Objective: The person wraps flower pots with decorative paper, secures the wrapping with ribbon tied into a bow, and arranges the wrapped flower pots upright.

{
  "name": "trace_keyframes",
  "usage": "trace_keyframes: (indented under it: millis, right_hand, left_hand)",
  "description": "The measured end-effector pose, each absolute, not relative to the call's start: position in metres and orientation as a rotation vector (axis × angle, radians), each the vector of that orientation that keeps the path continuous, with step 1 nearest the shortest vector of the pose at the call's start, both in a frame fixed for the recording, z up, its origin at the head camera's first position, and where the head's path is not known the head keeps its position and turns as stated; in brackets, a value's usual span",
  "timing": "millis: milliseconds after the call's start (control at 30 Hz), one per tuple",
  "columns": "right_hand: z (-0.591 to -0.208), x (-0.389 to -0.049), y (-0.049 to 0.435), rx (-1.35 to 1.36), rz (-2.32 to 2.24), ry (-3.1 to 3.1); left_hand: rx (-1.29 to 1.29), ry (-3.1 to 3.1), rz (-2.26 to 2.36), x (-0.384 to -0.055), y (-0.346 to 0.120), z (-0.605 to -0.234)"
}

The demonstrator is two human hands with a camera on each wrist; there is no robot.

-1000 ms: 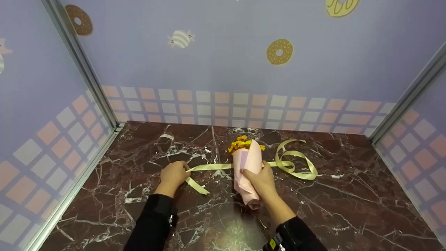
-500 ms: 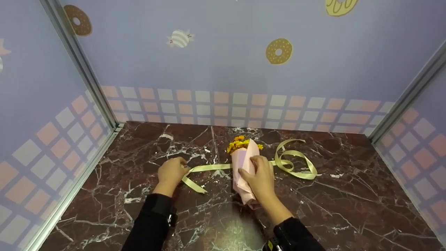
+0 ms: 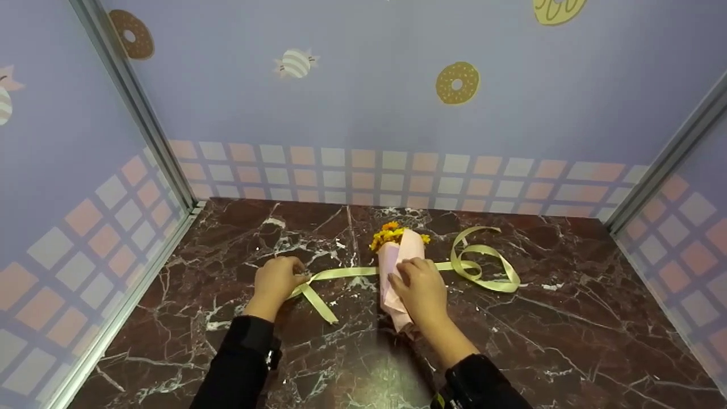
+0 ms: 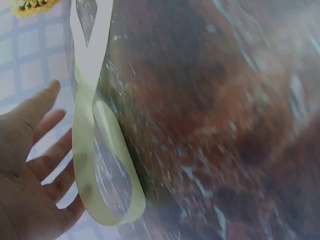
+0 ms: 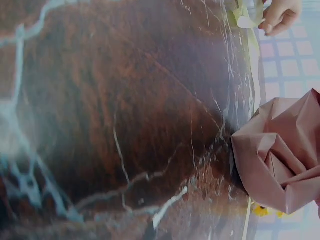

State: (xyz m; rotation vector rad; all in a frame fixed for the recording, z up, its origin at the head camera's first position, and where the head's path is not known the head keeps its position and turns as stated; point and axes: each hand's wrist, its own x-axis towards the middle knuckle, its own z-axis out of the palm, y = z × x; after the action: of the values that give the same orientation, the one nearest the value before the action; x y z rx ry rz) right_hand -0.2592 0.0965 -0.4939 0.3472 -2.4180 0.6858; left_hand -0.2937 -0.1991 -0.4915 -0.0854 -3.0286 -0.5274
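A small bouquet of yellow and orange flowers, wrapped in pink and lilac paper, lies on the dark marbled table. A pale yellow-green ribbon passes beneath it. My right hand rests over the front of the wrapper, fingers loosely bent on the paper. In the right wrist view the gathered lower end of the wrapper shows. To the left, my left hand is at the ribbon's folded left end. The left wrist view shows its fingers loose and spread beside a ribbon loop.
Curled ribbon lies right of the bouquet. The marbled table runs back to a lilac wall with a checked border. Side panels with metal frame strips close in both sides.
My right hand has shifted from gripping the bouquet's side to resting over its front. My left hand has drawn slightly left, and the ribbon's left end now forms a crossed loop.
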Motion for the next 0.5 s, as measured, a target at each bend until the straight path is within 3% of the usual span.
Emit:
trace_keyframes:
  millis: [267, 500]
  right_hand:
    - [-0.494, -0.260, 0.096, 0.382, 0.589, -2.428]
    - [-0.493, -0.259, 0.096, 0.395, 0.540, -2.419]
  left_hand:
    - [-0.287, -3.102, -0.471, -0.285, -0.212, -0.490]
    - [-0.301, -3.131, -0.416, -0.279, -0.212, -0.498]
